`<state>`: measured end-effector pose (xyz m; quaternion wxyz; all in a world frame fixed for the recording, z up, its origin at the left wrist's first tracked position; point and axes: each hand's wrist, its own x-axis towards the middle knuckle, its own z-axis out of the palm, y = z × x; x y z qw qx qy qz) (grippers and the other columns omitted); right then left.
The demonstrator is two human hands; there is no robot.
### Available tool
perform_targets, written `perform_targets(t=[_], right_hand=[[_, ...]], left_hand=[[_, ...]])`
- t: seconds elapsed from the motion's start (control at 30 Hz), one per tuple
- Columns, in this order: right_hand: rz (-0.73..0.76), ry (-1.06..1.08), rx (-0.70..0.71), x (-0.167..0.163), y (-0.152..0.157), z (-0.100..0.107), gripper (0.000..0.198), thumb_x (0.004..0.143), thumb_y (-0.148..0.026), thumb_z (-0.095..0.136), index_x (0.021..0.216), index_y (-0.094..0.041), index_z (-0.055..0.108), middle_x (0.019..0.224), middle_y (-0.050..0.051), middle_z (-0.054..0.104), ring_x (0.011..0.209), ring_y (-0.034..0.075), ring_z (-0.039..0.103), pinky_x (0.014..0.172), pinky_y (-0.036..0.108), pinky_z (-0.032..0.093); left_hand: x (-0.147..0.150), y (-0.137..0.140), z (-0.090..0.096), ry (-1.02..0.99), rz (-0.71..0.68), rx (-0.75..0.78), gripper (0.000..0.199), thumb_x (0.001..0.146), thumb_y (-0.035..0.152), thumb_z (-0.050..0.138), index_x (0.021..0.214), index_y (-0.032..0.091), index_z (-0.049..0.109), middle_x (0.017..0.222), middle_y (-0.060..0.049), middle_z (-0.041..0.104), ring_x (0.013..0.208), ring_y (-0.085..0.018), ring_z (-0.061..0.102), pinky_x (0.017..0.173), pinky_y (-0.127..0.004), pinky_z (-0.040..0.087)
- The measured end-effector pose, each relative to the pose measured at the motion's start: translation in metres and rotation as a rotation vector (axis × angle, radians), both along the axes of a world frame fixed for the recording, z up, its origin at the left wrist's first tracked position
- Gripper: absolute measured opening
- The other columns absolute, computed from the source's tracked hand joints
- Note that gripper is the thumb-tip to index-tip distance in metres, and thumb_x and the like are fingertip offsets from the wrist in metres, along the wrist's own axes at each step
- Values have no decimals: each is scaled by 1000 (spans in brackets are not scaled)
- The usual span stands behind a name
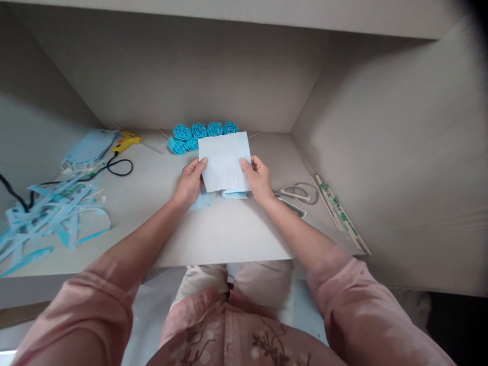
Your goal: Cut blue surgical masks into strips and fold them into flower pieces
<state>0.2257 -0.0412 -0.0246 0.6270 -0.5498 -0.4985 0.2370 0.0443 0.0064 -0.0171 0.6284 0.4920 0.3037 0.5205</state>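
A pale, nearly square sheet (224, 162), of paper or thin fabric, is held up above the table between both hands. My left hand (191, 179) pinches its left edge, thumb on top. On the opposite edge my right hand (258, 178) grips it the same way. Beneath the sheet lies a small folded blue stack (235, 194), partly covered. A thin light-blue piece (202, 200) rests flat beside my left wrist. Just behind the sheet, several blue rosette flowers (182, 132) stand in two rows, some hidden by it.
Scissors (295, 195) lie by my right wrist, near several wrapped sticks (339, 208) along the right wall. At the left are a yellow glue gun (127, 142) with a black cord, a pile of face masks (89, 146) and tangled blue strips (49, 213). Panels enclose the table.
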Motion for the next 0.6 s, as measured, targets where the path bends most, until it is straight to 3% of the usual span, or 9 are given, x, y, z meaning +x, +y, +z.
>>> perform_targets(t=[0.1, 0.23, 0.43, 0.53, 0.6], right_hand=[[-11, -13, -16, 0, 1, -2, 39, 82, -60, 60, 80, -21, 55, 62, -5, 46, 58, 11, 40, 52, 23, 32], [4, -23, -39, -1, 2, -3, 38, 84, -59, 57, 86, -22, 55, 64, -3, 52, 61, 12, 47, 53, 24, 37], [44, -51, -57, -3, -2, 2, 36, 82, -57, 60, 86, -21, 56, 62, -4, 55, 56, 12, 48, 51, 23, 35], [89, -70, -45, -7, -5, 6, 34, 82, -54, 60, 86, -21, 57, 60, -5, 53, 54, 11, 46, 52, 23, 36], [119, -72, -36, -10, -7, 9, 31, 82, -52, 60, 86, -21, 57, 59, -5, 52, 53, 10, 45, 53, 23, 37]], left_hand=[[-1, -3, 5, 40, -55, -5, 44, 71, 56, 75, 75, 20, 51, 53, 6, 47, 41, -6, 45, 37, -20, 29], [-1, -8, 12, 96, -180, -8, 55, 65, 53, 80, 103, 23, 52, 60, 7, 54, 43, -7, 49, 37, -19, 30], [3, -11, 11, 145, -203, -13, 78, 61, 42, 85, 126, 27, 45, 69, 6, 60, 43, -7, 48, 41, -20, 32], [5, -12, 8, 107, -144, 23, 76, 58, 40, 87, 123, 25, 50, 88, 0, 68, 68, -15, 65, 58, -23, 48], [6, -11, 6, 79, -95, 46, 72, 57, 38, 87, 119, 22, 52, 107, -5, 68, 90, -21, 67, 72, -28, 53]])
